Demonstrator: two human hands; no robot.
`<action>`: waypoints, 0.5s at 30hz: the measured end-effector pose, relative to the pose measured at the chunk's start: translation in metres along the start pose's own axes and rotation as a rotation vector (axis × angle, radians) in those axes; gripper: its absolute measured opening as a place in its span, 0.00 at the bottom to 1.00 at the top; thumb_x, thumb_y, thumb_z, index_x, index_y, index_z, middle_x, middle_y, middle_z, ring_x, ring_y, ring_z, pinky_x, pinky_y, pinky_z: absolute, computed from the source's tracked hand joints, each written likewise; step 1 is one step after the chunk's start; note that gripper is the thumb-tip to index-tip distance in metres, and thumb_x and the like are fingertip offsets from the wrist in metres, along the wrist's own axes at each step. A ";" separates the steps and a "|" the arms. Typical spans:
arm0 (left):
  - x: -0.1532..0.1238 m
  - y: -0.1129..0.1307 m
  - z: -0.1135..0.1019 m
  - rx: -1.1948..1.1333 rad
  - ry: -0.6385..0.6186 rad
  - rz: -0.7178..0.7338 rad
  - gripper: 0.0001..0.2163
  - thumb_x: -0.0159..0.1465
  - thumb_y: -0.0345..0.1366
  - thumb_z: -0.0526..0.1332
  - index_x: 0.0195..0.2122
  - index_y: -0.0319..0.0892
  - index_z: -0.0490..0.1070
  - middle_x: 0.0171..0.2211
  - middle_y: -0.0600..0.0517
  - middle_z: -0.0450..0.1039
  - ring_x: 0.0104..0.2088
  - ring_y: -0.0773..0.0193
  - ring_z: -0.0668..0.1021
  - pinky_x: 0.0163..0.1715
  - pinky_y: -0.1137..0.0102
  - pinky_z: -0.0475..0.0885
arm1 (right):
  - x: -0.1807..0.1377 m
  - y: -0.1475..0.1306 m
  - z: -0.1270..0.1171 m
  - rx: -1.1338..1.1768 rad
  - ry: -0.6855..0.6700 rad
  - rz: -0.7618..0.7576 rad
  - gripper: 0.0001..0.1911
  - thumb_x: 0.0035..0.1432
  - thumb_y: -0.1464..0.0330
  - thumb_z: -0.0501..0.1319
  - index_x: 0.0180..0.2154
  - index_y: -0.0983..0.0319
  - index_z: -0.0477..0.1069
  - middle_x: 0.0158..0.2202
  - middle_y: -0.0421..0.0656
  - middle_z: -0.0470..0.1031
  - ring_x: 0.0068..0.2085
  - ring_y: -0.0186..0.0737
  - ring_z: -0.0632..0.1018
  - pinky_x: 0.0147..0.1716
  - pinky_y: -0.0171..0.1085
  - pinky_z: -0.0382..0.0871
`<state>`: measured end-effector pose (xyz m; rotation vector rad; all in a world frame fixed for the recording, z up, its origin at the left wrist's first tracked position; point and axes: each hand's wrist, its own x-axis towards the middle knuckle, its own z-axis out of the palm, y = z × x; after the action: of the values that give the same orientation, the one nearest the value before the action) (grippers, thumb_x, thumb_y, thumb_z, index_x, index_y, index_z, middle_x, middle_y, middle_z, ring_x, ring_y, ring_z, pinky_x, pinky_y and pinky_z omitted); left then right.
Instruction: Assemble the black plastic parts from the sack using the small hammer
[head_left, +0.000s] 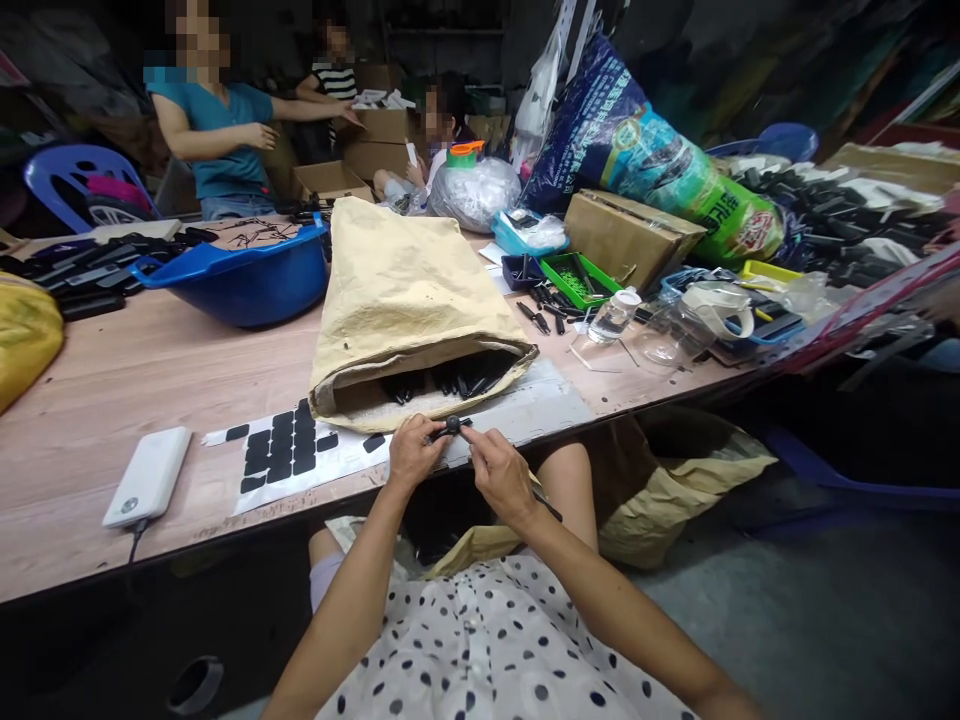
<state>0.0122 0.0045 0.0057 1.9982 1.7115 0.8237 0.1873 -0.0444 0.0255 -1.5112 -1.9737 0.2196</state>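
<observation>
My left hand (414,450) pinches a small black plastic part (452,425) with a round knob, just above the table's front edge. From the other side, my right hand (501,478) has its index fingertip against the same part while its other fingers curl in. A dark stick-like end (547,500) shows by my right wrist; whether I hold it cannot be made out. Right behind my hands lies a tan sack (405,270), its mouth toward me, with black pieces (469,375) inside. A white sheet (262,492) of black rounded stickers (281,445) lies left of my left hand.
A white power bank (148,477) with a cable lies at left, a blue basin (247,280) behind it. At right stand a green tray (577,280), a small jar (613,315), a clear pitcher (675,330) and a cardboard box (630,235). Several people are beyond the table.
</observation>
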 end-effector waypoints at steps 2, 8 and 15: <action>0.000 0.000 0.001 -0.001 0.003 0.004 0.08 0.59 0.34 0.68 0.39 0.49 0.82 0.31 0.53 0.74 0.36 0.62 0.76 0.40 0.67 0.72 | 0.001 0.002 -0.002 0.010 0.032 0.022 0.22 0.67 0.74 0.51 0.56 0.55 0.76 0.35 0.42 0.76 0.37 0.37 0.77 0.39 0.31 0.71; -0.001 -0.001 0.001 0.009 0.019 0.009 0.07 0.59 0.34 0.68 0.39 0.49 0.82 0.31 0.53 0.74 0.36 0.61 0.76 0.39 0.67 0.71 | -0.001 0.003 -0.001 0.017 0.028 0.014 0.22 0.66 0.74 0.52 0.55 0.54 0.77 0.34 0.42 0.76 0.36 0.37 0.77 0.39 0.32 0.71; -0.004 0.001 -0.001 0.027 0.038 0.042 0.06 0.60 0.34 0.67 0.38 0.48 0.81 0.32 0.52 0.75 0.38 0.59 0.76 0.41 0.65 0.71 | 0.026 0.040 -0.023 -0.059 0.219 0.223 0.23 0.69 0.70 0.49 0.58 0.54 0.74 0.41 0.47 0.76 0.44 0.42 0.75 0.44 0.36 0.69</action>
<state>0.0120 0.0000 0.0060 2.0556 1.7152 0.8627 0.2293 -0.0137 0.0342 -1.7161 -1.6552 0.0847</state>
